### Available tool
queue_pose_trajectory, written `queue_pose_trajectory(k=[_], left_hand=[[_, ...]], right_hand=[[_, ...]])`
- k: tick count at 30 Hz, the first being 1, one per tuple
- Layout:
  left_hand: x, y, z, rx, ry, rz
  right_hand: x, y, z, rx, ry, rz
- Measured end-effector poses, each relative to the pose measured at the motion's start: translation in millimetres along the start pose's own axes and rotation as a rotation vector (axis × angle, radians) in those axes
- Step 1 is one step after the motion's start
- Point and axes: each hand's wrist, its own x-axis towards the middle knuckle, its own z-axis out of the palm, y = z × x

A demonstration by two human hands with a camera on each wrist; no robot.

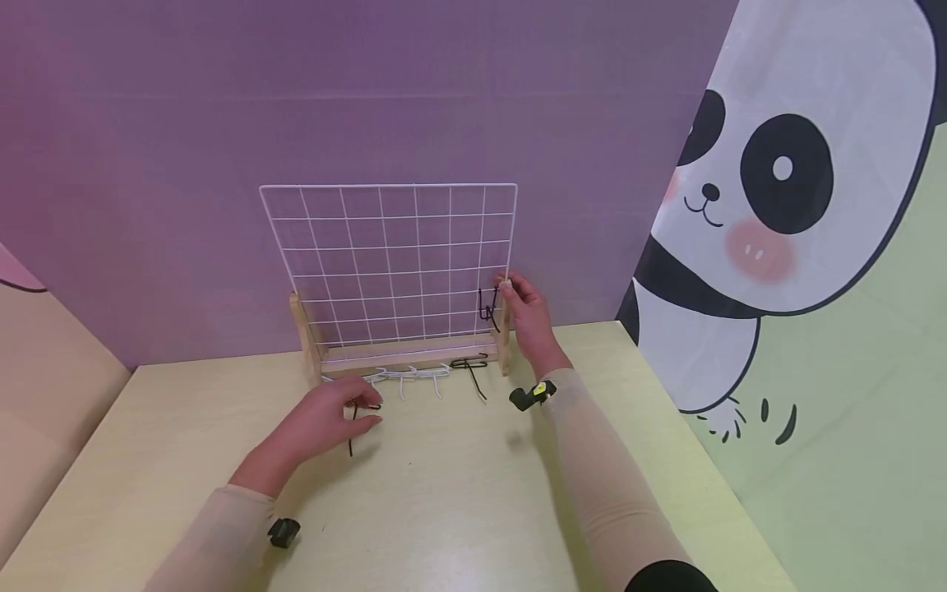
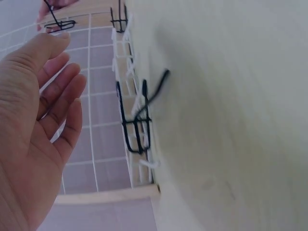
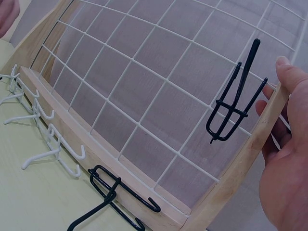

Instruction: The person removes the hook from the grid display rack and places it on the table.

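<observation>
A white wire grid [image 1: 388, 218] stands upright in a wooden base with side uprights [image 3: 226, 190]. My right hand [image 1: 528, 316] grips the stand's right edge, thumb in front and fingers behind, by the upright's top. A black double-pronged hook [image 3: 231, 109] hangs on the grid beside it. My left hand [image 2: 33, 110] hovers before the base's left part, fingers loosely bent, nothing between them. Close to it, another black hook [image 2: 136, 121] leans at the base, prong outward.
Several white hooks [image 3: 41, 156] line the front of the base. Right of them lies a third black hook [image 3: 114, 182]. The pale wooden table [image 1: 444, 510] stretches in front, with a purple wall [image 1: 385, 99] behind the grid and a panda picture [image 1: 769, 279] at right.
</observation>
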Motion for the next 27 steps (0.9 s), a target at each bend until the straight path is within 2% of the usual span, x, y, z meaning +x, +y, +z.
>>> queue_pose_trajectory(k=[6, 16, 27], left_hand=[[16.4, 11.2, 3.1, -0.013, 0.019, 0.045], [47.5, 31.1, 5.7, -0.016, 0.054, 0.077], [89.4, 61.7, 20.7, -0.086, 0.158, 0.114]], right_hand=[[-1.8, -2.2, 1.0, -0.024, -0.001, 0.009], [-1.7, -1.8, -0.2, -0.02, -0.003, 0.017], [-0.7, -0.6, 0.5, -0.021, 0.004, 0.002]])
